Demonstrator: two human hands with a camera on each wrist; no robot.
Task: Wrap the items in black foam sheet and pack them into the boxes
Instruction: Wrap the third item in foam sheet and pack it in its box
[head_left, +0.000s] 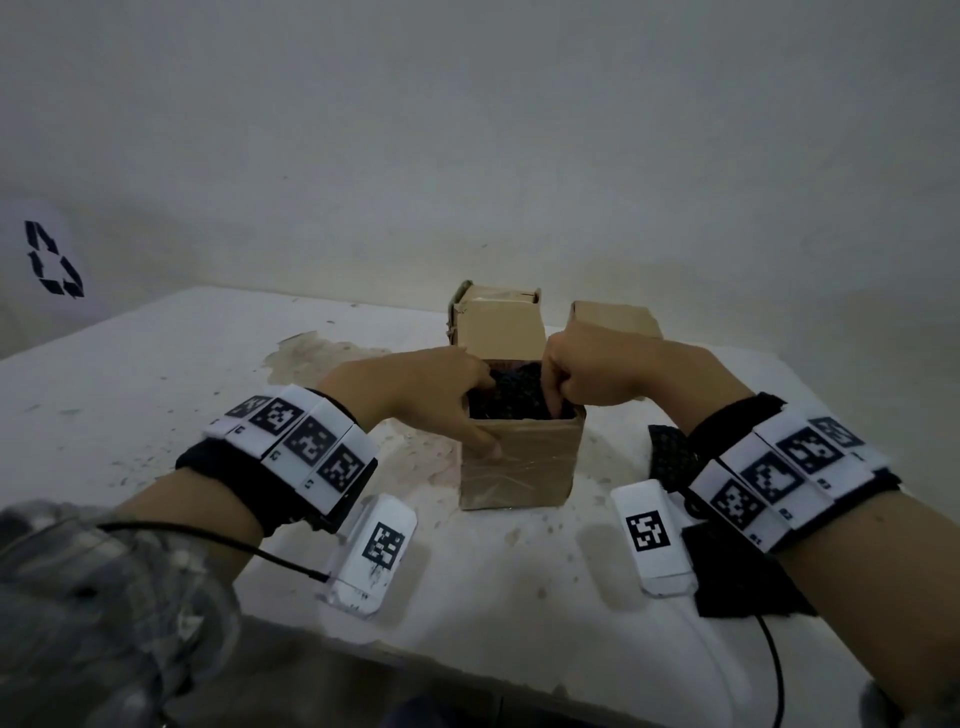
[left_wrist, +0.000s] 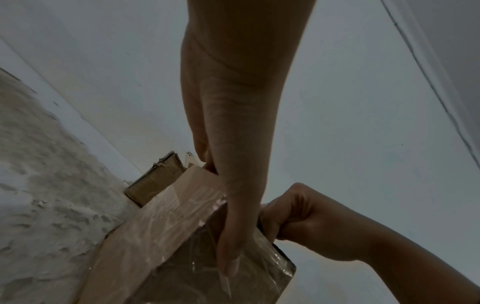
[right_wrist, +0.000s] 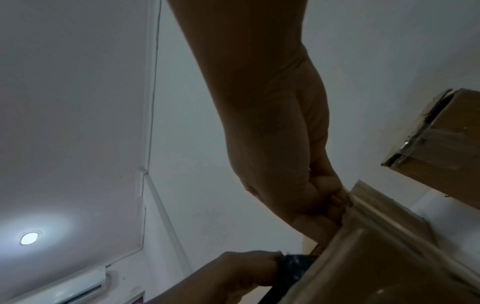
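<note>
A small open cardboard box (head_left: 519, 467) stands mid-table, filled to the rim with a black foam bundle (head_left: 511, 397). What the foam wraps is hidden. My left hand (head_left: 447, 387) grips the box's left rim, thumb down the taped front face (left_wrist: 231, 236) and fingers curled over the top against the foam. My right hand (head_left: 587, 371) is curled at the right rim, its fingers dug into the foam. In the right wrist view the right hand's fingertips (right_wrist: 335, 197) sit at the box edge (right_wrist: 389, 257), with the left hand (right_wrist: 233, 271) on the foam (right_wrist: 293, 265).
Two more cardboard boxes (head_left: 498, 322) (head_left: 618, 317) stand behind, close to the wall. Loose black foam sheet (head_left: 675, 457) lies on the table under my right wrist. The white tabletop (head_left: 156, 389) is worn and stained.
</note>
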